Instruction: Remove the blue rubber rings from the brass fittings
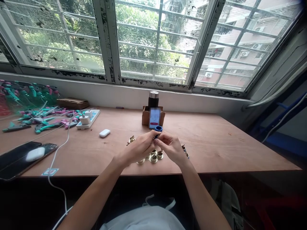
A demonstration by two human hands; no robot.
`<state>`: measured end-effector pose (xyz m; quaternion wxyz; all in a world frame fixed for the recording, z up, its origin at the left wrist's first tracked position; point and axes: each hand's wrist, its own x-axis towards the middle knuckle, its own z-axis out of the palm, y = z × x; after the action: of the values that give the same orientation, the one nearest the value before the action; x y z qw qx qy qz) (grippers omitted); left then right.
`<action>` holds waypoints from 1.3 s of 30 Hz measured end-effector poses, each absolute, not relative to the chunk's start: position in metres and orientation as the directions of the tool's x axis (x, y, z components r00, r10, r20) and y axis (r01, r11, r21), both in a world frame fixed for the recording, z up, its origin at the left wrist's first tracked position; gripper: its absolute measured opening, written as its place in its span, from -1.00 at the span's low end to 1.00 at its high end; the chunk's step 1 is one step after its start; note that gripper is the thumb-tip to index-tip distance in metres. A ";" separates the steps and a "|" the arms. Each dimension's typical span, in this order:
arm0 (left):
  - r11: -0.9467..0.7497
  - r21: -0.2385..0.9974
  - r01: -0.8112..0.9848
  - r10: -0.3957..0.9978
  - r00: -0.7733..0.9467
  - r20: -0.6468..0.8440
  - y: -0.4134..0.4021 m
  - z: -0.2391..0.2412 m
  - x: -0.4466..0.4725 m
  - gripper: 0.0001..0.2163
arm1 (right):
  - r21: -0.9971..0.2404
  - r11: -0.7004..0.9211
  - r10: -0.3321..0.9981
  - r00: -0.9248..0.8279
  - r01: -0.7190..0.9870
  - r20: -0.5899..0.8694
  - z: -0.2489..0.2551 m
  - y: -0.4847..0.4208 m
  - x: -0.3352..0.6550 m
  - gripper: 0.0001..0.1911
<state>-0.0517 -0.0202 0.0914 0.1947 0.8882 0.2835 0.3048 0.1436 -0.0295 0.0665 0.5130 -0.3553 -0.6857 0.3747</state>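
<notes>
Head view. A blue plastic ring (158,128) is held at table centre, with a narrow pinch from the left hand (139,149) and right hand (171,148); a dark stem under it is mostly hidden by the fingertips (153,135). Brass fittings (153,158), round and polished, are clustered just near the hands: about nine are visible, and more may be hidden. All of this rests on a plywood table (223,150). Far centre: one phone (154,118) stands in a cardboard box (146,116), with a steel-capped flask (153,99) behind. Left: one white power strip (90,118) is beside a heap of teal-and-pink plastic parts (40,120), uncounted. One white earbud case (104,133) lies right of the strip; a second (35,154) sits on a black phone (16,159) at near left.
</notes>
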 end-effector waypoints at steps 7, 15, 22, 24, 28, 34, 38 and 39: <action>-0.748 0.583 0.316 0.593 0.712 0.376 -0.021 0.100 -0.064 -0.56 | -0.807 0.577 0.789 -0.336 0.122 0.514 0.075 -0.037 0.152 -0.76; -0.701 0.656 0.282 0.596 0.737 0.320 -0.023 0.098 -0.060 -0.55 | -0.758 0.630 0.759 -0.340 0.168 0.555 0.080 -0.039 0.153 -0.75; -0.641 0.696 0.324 0.662 0.693 0.287 -0.023 0.097 -0.057 -0.63 | -0.681 0.686 0.722 -0.356 0.257 0.593 0.074 -0.036 0.151 -0.75; -0.637 0.703 0.316 0.661 0.693 0.288 -0.022 0.096 -0.057 -0.64 | -0.681 0.687 0.721 -0.357 0.253 0.594 0.073 -0.036 0.151 -0.76; -0.663 0.676 0.322 0.648 0.699 0.303 -0.021 0.095 -0.057 -0.65 | -0.679 0.690 0.717 -0.365 0.251 0.594 0.075 -0.035 0.154 -0.76; -0.715 0.579 0.392 0.634 0.711 0.303 -0.017 0.095 -0.063 -0.75 | -0.631 0.708 0.706 -0.331 0.317 0.626 0.068 -0.039 0.140 -0.83; -0.700 0.563 0.439 0.659 0.701 0.273 -0.017 0.099 -0.071 -0.75 | -0.608 0.718 0.692 -0.252 0.339 0.677 0.062 -0.043 0.119 -0.82; -0.697 0.561 0.447 0.663 0.699 0.267 -0.018 0.100 -0.072 -0.76 | -0.603 0.720 0.687 -0.238 0.343 0.686 0.061 -0.044 0.115 -0.82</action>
<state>-0.0725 -0.0176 0.1000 0.2339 0.8915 0.3113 0.2315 0.1153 -0.0436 0.0607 0.5182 -0.3350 -0.7692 0.1660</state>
